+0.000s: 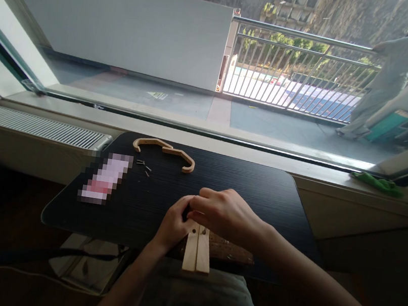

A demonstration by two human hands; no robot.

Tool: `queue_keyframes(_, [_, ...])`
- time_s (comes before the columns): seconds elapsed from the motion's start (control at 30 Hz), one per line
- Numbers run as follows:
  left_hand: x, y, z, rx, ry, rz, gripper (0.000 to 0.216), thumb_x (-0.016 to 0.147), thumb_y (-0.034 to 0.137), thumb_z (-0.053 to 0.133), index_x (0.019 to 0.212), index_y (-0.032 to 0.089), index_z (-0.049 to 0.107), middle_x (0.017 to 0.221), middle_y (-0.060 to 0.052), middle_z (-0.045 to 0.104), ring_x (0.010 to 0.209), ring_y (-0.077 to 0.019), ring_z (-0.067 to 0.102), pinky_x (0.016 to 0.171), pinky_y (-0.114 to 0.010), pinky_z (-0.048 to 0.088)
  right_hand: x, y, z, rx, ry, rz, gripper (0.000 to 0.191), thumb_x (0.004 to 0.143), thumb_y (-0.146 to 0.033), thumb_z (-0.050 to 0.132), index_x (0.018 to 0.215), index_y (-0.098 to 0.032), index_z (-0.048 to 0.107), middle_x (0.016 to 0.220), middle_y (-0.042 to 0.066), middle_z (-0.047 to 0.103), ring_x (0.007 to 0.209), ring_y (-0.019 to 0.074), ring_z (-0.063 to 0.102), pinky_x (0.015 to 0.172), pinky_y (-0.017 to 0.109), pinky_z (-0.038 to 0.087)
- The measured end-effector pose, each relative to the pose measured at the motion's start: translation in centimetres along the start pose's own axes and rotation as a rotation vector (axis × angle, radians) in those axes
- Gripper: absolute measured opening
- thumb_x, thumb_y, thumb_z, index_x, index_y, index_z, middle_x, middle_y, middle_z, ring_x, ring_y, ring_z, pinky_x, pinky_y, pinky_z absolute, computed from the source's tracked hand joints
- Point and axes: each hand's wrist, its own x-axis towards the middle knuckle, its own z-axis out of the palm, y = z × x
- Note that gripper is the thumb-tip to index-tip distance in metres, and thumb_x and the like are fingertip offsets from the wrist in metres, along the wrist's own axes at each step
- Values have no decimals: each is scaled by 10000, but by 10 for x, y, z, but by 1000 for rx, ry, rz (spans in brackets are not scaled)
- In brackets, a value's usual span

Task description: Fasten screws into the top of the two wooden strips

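Observation:
Two flat wooden slats (197, 252) lie side by side at the near edge of a black table (259, 192), pointing toward me. My left hand (173, 225) is curled closed at their far end. My right hand (224, 211) lies over it, fingers bent and pinched toward the same spot; what they pinch is hidden. A perforated wooden board (229, 251) sits under my right wrist. Two curved wooden pieces (166, 151) lie at the far side of the table, with several small dark screws (143, 166) just in front of them.
A blurred pink and white packet (106, 179) rests on the table's left part. A radiator (32, 124) runs along the left under the window sill. A green cloth (379, 183) lies on the sill at right. Outside, a person (387, 78) stands at a balcony railing.

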Motion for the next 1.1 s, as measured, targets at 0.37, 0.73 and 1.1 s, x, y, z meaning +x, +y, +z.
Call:
queue_keyframes(0.37, [0, 0, 0, -6, 5, 14, 353, 712, 123, 546, 1048, 176, 640, 1036, -76, 707, 955, -241, 667, 873, -358, 539, 0, -5, 2, -26, 13, 58, 227, 964, -369, 592, 888, -184, 701, 778, 10, 632, 570, 98, 468, 498, 257, 195])
queue_keyframes(0.73, [0, 2, 0, 1, 11, 31, 269, 768, 140, 548, 1018, 174, 640, 1048, -83, 711, 964, -229, 673, 881, -350, 543, 1, -20, 1, -150, -36, 272, 239, 976, -376, 568, 891, -211, 719, 797, 9, 670, 573, 128, 577, 486, 274, 171])
queue_keyframes(1.1, [1, 2, 0, -2, 5, 12, 292, 787, 152, 557, 1067, 180, 634, 1116, -88, 711, 1010, -226, 668, 942, -358, 523, 0, -28, -4, -210, -17, 521, 332, 984, -432, 517, 803, -197, 666, 757, 43, 686, 610, 168, 647, 489, 283, 149])
